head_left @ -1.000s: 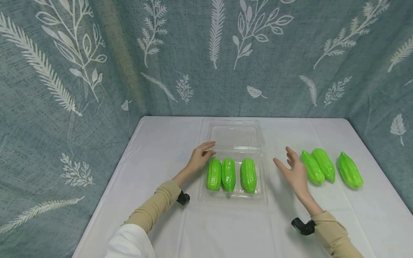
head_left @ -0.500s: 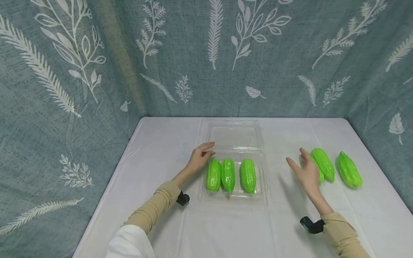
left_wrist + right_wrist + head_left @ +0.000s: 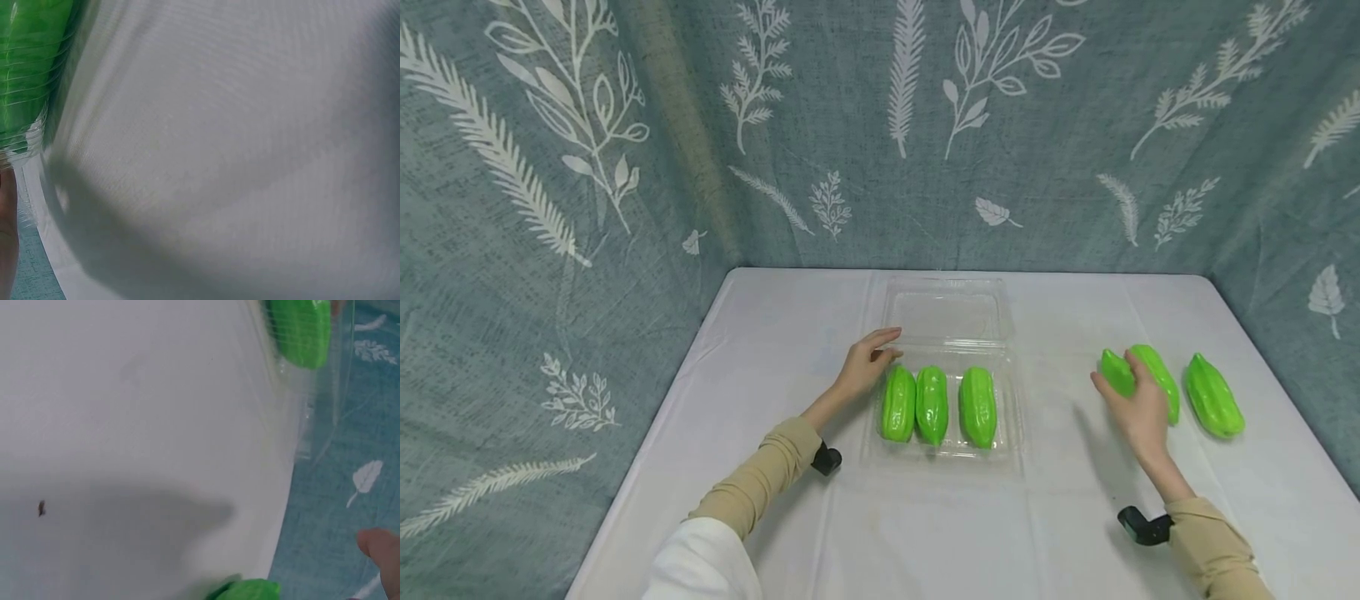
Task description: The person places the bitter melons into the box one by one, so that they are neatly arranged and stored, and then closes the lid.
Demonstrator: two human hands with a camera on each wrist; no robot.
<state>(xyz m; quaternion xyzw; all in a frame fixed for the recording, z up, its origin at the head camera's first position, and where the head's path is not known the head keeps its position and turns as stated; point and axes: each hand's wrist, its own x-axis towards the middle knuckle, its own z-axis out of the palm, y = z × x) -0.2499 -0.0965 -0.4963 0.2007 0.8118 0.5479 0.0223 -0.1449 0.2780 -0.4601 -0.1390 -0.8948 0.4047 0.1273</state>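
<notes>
A clear plastic clamshell box (image 3: pixel 951 457) lies with its lid (image 3: pixel 946 310) laid back at the middle of the table. In it lie three glossy bright-green, ribbed, fruit-like pieces, the left one (image 3: pixel 898 405), the middle one (image 3: pixel 932 406) and the right one (image 3: pixel 977 408). My left hand (image 3: pixel 863 367) is at the box's left edge near the hinge, thumb and fingers apart. My right hand (image 3: pixel 1138 408), fingers spread, overlaps two more green pieces, the nearer one (image 3: pixel 1117 372) and another (image 3: pixel 1157 379), partly hiding both. Its thumb (image 3: pixel 378 544) shows in the right wrist view.
Another green piece (image 3: pixel 1214 398) lies farther right on the white-covered table (image 3: pixel 790 325). Blue-green cloth (image 3: pixel 850 108) printed with white leaves hangs behind and at both sides. Each wrist carries a small black camera; the right camera (image 3: pixel 1145 527) sits just above the table.
My right hand has moved right, from beside the box to over the nearest loose green pieces. My left hand, the box and the green pieces have stayed in place.
</notes>
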